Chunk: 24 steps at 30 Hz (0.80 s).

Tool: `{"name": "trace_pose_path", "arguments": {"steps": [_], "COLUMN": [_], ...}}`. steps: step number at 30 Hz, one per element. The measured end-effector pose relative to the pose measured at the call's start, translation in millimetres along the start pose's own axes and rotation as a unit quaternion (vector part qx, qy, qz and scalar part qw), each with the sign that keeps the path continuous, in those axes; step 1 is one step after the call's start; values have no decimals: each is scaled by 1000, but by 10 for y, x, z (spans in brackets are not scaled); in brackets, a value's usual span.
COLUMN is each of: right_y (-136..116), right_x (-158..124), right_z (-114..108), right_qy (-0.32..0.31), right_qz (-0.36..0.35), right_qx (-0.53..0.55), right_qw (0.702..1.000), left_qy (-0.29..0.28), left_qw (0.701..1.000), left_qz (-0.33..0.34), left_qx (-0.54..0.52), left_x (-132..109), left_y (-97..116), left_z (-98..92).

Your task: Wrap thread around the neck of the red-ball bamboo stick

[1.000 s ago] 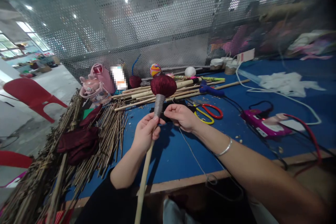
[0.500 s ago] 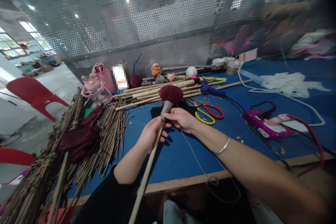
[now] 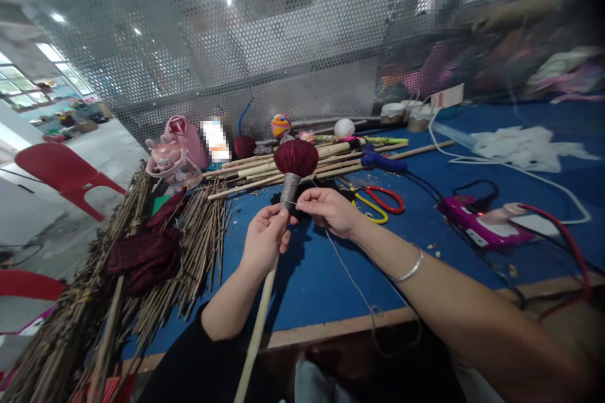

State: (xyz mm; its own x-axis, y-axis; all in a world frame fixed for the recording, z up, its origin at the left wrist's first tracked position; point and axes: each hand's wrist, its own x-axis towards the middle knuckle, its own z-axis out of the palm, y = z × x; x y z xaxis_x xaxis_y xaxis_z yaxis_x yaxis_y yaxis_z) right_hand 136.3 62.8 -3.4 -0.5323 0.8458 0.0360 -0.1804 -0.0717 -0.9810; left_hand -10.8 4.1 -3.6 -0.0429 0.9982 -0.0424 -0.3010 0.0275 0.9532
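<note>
Head view: left hand [image 3: 265, 236] closed round stick [image 3: 258, 327] just under grey wrapping [image 3: 288, 192], above blue worktop [image 3: 307, 289]. Stick more upright than half second back, maroon head [image 3: 296, 158] shifted left. Right hand [image 3: 331, 209] pinches thread [image 3: 352, 280], fingertips now slightly off wrapping.

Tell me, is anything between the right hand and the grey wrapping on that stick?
Nothing visible. The right hand pinches a thread that runs straight to the grey wrapping below the maroon head. The left hand grips the stick just under it.
</note>
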Motion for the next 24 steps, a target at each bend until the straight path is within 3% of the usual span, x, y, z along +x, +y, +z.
{"name": "trace_pose_path", "arguments": {"steps": [7, 12, 17, 19, 21, 24], "right_y": [21, 14, 34, 71, 124, 203], "right_x": [2, 12, 10, 23, 42, 64], "right_z": [19, 39, 17, -9, -32, -37], "right_qy": [25, 8, -78, -77, -46, -22], "right_qz": [8, 10, 28, 38, 44, 61], "right_qx": [3, 31, 107, 104, 70, 7], "right_qw": [1000, 999, 991, 991, 996, 998], "left_qy": [15, -25, -87, -103, -91, -23], "left_qw": [1000, 999, 989, 980, 979, 993], "left_qz": [19, 1, -91, -151, -179, -113], "left_qx": [-1, -33, -76, -75, -48, 35], "left_x": [-25, -78, -68, -46, -32, -36], "left_y": [-2, 64, 64, 23, -32, -111], "left_z": [17, 33, 12, 5, 16, 57]}}
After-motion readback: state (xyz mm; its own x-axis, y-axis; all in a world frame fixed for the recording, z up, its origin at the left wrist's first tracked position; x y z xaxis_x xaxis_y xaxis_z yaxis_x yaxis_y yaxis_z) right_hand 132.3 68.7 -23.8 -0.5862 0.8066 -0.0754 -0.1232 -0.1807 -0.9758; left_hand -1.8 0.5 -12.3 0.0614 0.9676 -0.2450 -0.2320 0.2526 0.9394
